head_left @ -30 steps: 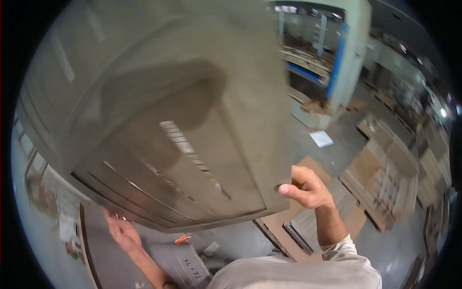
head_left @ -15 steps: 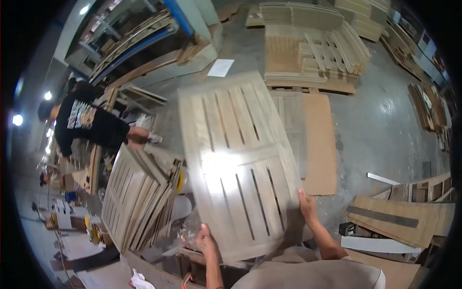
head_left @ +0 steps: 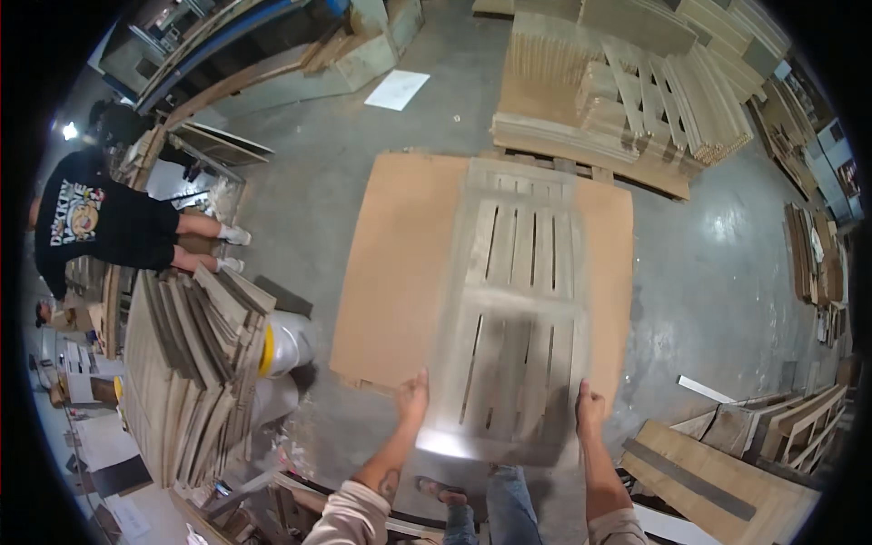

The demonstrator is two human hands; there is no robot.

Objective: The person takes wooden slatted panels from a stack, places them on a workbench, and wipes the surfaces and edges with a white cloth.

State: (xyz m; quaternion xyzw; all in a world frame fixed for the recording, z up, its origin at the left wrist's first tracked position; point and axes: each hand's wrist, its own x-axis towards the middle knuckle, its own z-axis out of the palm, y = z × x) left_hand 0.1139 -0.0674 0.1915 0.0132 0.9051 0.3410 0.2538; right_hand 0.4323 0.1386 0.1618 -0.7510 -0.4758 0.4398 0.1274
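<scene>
Grey-brown wood spanned the space between two bare hands as a slatted panel (head_left: 523,301) was held out over cardboard (head_left: 395,272) on a concrete floor (head_left: 708,272). The left hand (head_left: 412,400) had its fingers clamped on the panel's left edge, close to the near end; the right hand (head_left: 590,409) gripped the opposite edge at about the same level, its fingers partly hidden by the wood. Whether the far end hung clear or rested on something could not be told.

A slip looked the likeliest trouble: with both grips near one end, an unsupported far end could tip and knock a corner. A lost hold might also drop the near end, which reached past the cardboard's near border in the view, onto bare concrete or the person's foot (head_left: 440,491). Lowering one side faster than the other could scuff an edge.

The panel's long axis ran almost straight out from the body, its slots following that line in two groups, one far, one near. Its far end pointed toward a wood stack (head_left: 609,100). At left, a co-worker (head_left: 113,218) in black stood beyond leaning boards (head_left: 173,391) and a white bucket (head_left: 292,343).
</scene>
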